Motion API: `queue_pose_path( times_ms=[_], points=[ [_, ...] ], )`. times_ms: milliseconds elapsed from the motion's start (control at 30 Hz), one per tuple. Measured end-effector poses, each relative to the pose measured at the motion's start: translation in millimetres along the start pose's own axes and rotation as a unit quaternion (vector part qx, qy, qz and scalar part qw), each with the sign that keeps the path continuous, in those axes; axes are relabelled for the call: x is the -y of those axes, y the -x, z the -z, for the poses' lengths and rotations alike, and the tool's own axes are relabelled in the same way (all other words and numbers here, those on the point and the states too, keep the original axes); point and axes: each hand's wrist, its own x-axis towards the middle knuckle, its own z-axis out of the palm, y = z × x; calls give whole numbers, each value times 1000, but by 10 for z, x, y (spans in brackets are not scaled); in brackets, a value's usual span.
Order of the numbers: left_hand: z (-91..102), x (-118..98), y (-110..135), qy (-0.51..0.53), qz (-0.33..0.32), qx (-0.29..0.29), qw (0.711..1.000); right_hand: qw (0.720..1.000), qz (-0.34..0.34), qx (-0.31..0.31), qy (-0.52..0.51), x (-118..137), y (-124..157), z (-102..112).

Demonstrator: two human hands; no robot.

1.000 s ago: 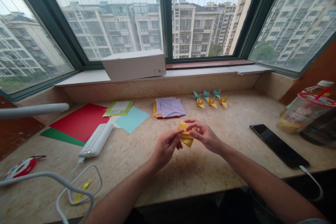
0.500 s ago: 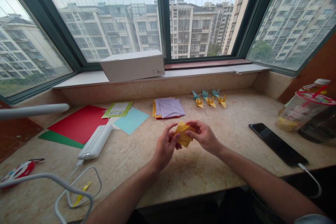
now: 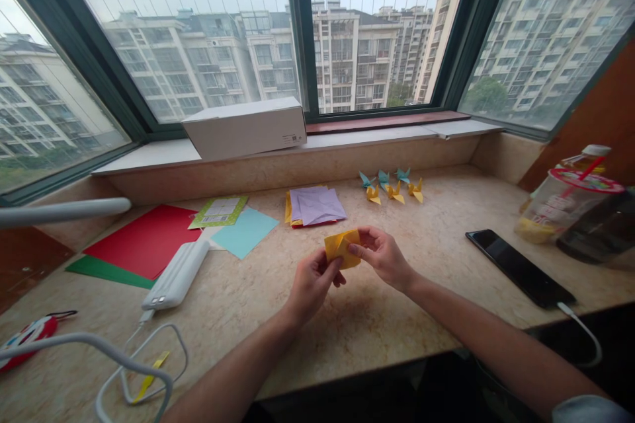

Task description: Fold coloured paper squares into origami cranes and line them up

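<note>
yellow paper: 1 pc (image 3: 343, 251), being held up btwn both hands, just above the counter (image 3: 397, 317), near side of the stack
vs ½ sec ago: it's showing a flatter, squarer face w/ a straighter top edge; back then it was sitting more diagonal w/ flaps fanning. Cranes + stack are staying put
L hand: (image 3: 308, 283) pinching the paper's lower left, thumb pressing on the front
R hand: (image 3: 389, 259) pinching the right edge, thumb in front, fingers going behind
stack: 1 pile (image 3: 317, 205), purple on top, yellow + red peeking out; can't tell how many pcs
cranes: 6 total, 3 blue cranes (image 3: 383, 179) standing behind 3 yellow cranes (image 3: 395, 194)
flat sheets: 1 lt blue sheet (image 3: 245, 234), 1 red sheet (image 3: 141, 241), 1 green sheet (image 3: 109, 271) peeking out under the red; 1 green packet (image 3: 218, 211) overlapping the blue + red
elec: 1 white power bank (image 3: 176, 277) lying left, 1 phone (image 3: 518, 269) lying right, both w/ cables plugged in
sill: 1 white box (image 3: 245, 129) sitting by the window
</note>
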Motion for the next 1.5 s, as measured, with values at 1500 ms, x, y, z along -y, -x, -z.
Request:
queue_pose_path(
  times_ms=[1500],
  points=[
    [-22,-56,22,67,24,53,996,984,129,72,99,83,79,-11]
  ],
)
